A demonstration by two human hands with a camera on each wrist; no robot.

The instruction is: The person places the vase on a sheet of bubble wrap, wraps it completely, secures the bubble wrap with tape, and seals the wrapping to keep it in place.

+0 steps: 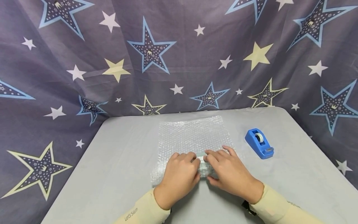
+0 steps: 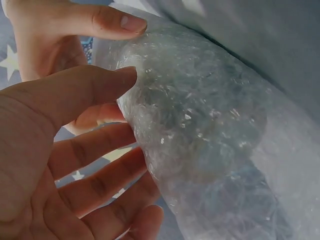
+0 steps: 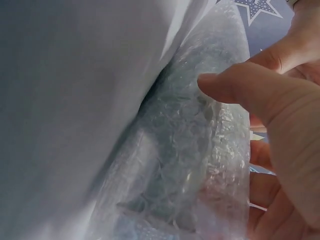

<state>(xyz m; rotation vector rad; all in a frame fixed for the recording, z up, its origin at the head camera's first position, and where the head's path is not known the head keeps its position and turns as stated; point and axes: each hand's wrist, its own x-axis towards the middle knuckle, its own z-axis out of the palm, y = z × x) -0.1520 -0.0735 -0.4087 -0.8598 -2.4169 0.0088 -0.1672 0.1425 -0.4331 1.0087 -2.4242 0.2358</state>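
A clear sheet of bubble wrap (image 1: pixel 193 133) lies flat, its near end rolled round a pale greenish thing whose kind I cannot tell through the layers. My left hand (image 1: pixel 179 174) holds the left part of this wrapped bundle (image 1: pixel 205 170), and my right hand (image 1: pixel 230 169) holds the right part. In the left wrist view, the left thumb presses the near face of the bundle (image 2: pixel 200 115) while the fingers curve over its upper side. The right wrist view shows the right thumb (image 3: pixel 225 87) on the near face too, with the fingers behind, partly hidden by the wrap.
A blue tape dispenser (image 1: pixel 259 144) with a roll of tape stands to the right of the bubble wrap. Grey cloth covers the table (image 1: pixel 120 155). Behind it hangs a dark curtain (image 1: pixel 184 59) with a star pattern.
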